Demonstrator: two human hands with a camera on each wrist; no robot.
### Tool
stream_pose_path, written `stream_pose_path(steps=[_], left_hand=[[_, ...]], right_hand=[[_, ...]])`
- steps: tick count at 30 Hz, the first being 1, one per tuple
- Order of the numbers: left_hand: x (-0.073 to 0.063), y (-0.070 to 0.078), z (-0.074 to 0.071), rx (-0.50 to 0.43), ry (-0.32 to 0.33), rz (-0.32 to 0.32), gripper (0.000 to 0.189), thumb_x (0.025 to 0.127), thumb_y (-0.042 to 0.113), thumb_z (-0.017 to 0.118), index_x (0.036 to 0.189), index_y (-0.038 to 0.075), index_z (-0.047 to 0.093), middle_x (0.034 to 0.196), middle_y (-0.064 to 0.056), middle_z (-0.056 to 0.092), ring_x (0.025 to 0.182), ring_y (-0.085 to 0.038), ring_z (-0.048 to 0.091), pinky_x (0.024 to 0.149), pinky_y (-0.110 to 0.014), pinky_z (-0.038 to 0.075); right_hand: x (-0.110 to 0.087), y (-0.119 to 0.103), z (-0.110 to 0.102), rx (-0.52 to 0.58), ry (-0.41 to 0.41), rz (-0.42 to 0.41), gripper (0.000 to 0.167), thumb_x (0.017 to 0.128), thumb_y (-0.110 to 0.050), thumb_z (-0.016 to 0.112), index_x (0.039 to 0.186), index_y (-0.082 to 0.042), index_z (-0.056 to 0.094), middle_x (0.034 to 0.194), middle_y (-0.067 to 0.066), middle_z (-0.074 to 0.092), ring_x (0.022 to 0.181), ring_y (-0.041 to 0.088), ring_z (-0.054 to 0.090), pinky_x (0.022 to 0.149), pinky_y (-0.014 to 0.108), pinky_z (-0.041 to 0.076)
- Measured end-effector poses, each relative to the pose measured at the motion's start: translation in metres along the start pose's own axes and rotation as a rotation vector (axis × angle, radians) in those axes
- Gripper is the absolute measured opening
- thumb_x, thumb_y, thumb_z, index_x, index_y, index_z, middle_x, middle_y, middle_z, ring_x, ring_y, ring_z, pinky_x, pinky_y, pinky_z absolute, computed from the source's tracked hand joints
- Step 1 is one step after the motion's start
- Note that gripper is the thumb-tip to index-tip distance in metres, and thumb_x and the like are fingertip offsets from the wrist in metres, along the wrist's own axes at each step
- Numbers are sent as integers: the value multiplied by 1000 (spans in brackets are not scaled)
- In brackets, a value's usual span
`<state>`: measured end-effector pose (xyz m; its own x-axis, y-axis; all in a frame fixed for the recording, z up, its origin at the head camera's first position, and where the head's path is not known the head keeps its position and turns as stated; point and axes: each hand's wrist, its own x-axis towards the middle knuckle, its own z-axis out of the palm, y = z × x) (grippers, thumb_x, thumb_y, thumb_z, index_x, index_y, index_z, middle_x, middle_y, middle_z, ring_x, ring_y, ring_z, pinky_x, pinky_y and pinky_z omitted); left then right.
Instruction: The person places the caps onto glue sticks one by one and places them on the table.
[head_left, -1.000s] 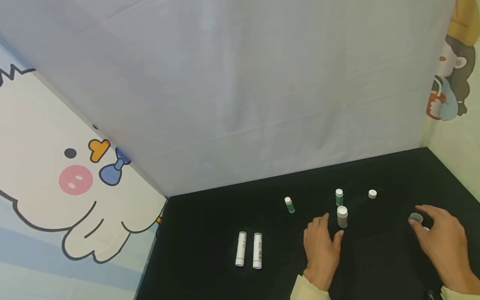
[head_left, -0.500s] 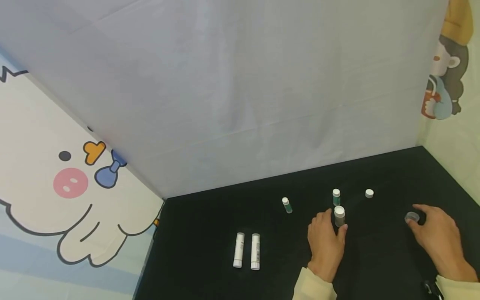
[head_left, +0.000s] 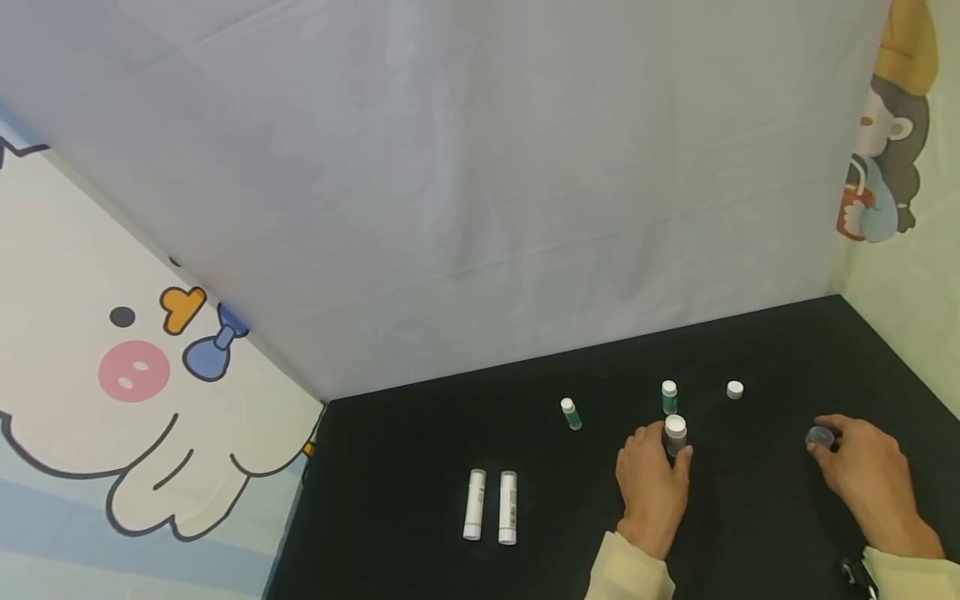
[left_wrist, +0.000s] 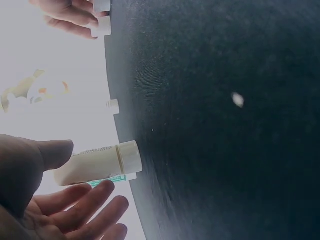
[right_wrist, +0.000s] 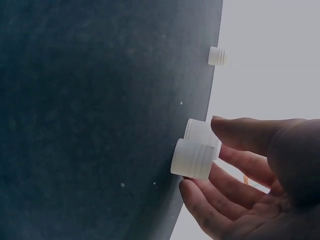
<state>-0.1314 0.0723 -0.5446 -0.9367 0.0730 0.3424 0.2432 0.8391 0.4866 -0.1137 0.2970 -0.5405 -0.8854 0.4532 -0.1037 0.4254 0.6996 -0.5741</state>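
My left hand (head_left: 654, 483) holds a small white-topped bottle (head_left: 676, 435) that stands on the table. In the left wrist view the thumb lies along one side of this pale, printed bottle (left_wrist: 97, 165), fingers along the other. Just behind it stands a green-labelled vial (head_left: 670, 397). Farther right, my right hand (head_left: 870, 475) pinches a clear round cap (head_left: 820, 437) at the tabletop between thumb and fingers. The right wrist view shows a second, whitish cap (right_wrist: 192, 159) in front of that cap; the hand hides it from the head camera.
Another green-labelled vial (head_left: 571, 413) stands to the left. A loose white cap (head_left: 735, 390) sits between the hands, farther back. Two white tubes (head_left: 474, 504) lie side by side on the black table (head_left: 405, 467). A grey cloth wall (head_left: 487, 208) rises behind.
My left hand has moved right and its thumb and fingers have closed round the bottle. The right hand has drawn in on the clear cap. The head view has shifted slightly.
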Motion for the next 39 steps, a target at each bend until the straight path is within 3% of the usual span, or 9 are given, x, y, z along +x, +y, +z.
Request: stream_pose_path(steps=[8, 19, 26, 32, 39], left_hand=[[1, -3, 1, 24, 52, 36, 27, 86, 26, 90, 106, 16, 76, 95, 4, 74, 87, -10, 69, 73, -27, 51], [1, -6, -4, 27, 64, 58, 23, 86, 22, 89, 102, 15, 75, 91, 4, 75, 82, -12, 70, 71, -28, 52], [2, -7, -8, -22, 42, 44, 23, 89, 19, 86, 106, 14, 72, 93, 1, 75, 82, -14, 72, 69, -30, 55], [-2, -9, -14, -127, -3, 35, 21, 93, 10, 81, 111, 9, 70, 100, -2, 73, 90, -16, 74, 74, -30, 58], [-7, -13, -19, -173, -22, 39, 21, 94, 7, 78, 113, 7, 69, 102, -3, 70, 94, -17, 73, 79, -30, 59]], right_hand=[[-1, -1, 2, 27, 34, -41, 34, 92, 6, 71, 120, 19, 58, 115, 44, 62, 96, 57, 63, 71, 62, 49], [-6, -7, 2, 79, 96, -33, 34, 94, 5, 68, 124, 17, 58, 117, 43, 62, 101, 60, 62, 78, 66, 47], [-13, -12, 3, 112, 176, -84, 37, 94, 3, 70, 127, 16, 59, 121, 45, 62, 108, 62, 60, 87, 72, 44], [-20, -17, 6, 140, 229, -167, 32, 94, 4, 70, 123, 16, 63, 116, 43, 64, 103, 60, 64, 85, 71, 45], [-28, -26, 7, 161, 194, -207, 31, 96, 1, 69, 122, 16, 64, 116, 43, 62, 100, 59, 65, 78, 68, 48]])
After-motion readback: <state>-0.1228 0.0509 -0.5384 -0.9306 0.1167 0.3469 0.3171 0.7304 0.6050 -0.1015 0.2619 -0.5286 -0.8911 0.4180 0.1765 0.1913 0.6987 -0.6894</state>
